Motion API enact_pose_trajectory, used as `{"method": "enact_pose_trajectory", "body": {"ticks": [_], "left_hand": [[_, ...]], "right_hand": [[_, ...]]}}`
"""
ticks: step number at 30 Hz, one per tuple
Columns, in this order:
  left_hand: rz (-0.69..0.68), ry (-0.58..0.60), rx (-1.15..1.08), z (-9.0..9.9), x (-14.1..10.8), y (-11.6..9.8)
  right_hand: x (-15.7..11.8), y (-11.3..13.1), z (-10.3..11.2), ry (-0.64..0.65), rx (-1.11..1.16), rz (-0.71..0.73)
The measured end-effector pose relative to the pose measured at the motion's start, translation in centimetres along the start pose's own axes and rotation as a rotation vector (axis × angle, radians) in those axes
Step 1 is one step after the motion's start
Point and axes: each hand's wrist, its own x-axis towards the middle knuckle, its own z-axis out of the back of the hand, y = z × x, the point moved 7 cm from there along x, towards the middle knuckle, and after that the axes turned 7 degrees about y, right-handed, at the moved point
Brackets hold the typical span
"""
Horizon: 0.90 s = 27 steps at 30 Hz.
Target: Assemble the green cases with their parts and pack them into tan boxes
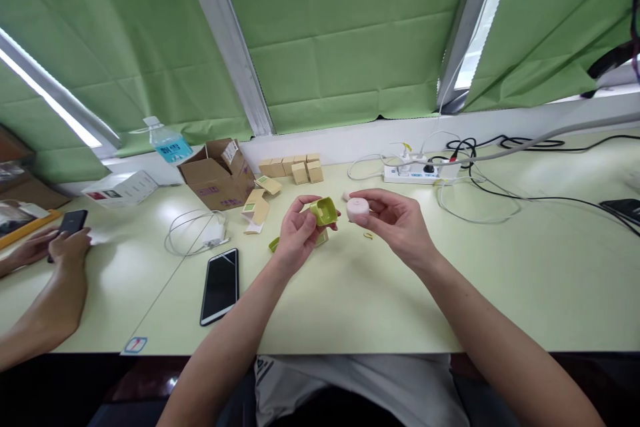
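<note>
Between the fingers and thumb of my left hand (299,233) is a small green plastic case (326,211), its hollow side turned toward the right. My right hand (400,223) pinches a round white roll-like piece (358,208) by its side, a short gap away from the case. Just behind that piece a second small white bit (346,196) shows in part. Under my left hand lies another green piece (273,244), partly covered by the fingers. A tiny yellow-green loop (368,235) rests on the table below my right hand.
Small cardboard boxes (300,172) and an open carton (220,177) stand at the back, near a bottle (167,141). A phone (220,287) and a white cable (200,233) lie left. A power strip (413,172) with cords sits back right. Another person's hands (65,243) hold a phone.
</note>
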Motion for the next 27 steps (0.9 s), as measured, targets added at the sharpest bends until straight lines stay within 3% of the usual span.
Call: {"method": "enact_pose_trajectory", "body": {"ticks": [8, 14, 27], "left_hand": [[-0.001, -0.002, 0.143, 0.2, -0.1, 0.7], [-0.005, 0.014, 0.213, 0.4, -0.2, 1.2], [-0.034, 0.059, 0.298, -0.9, -0.2, 0.6]], "right_hand": [[0.1, -2.2, -0.3, -0.05, 0.07, -0.17], [0.2, -2.2, -0.1, 0.022, 0.011, -0.234], [0.4, -2.0, 0.0, 0.034, -0.037, -0.237]]}}
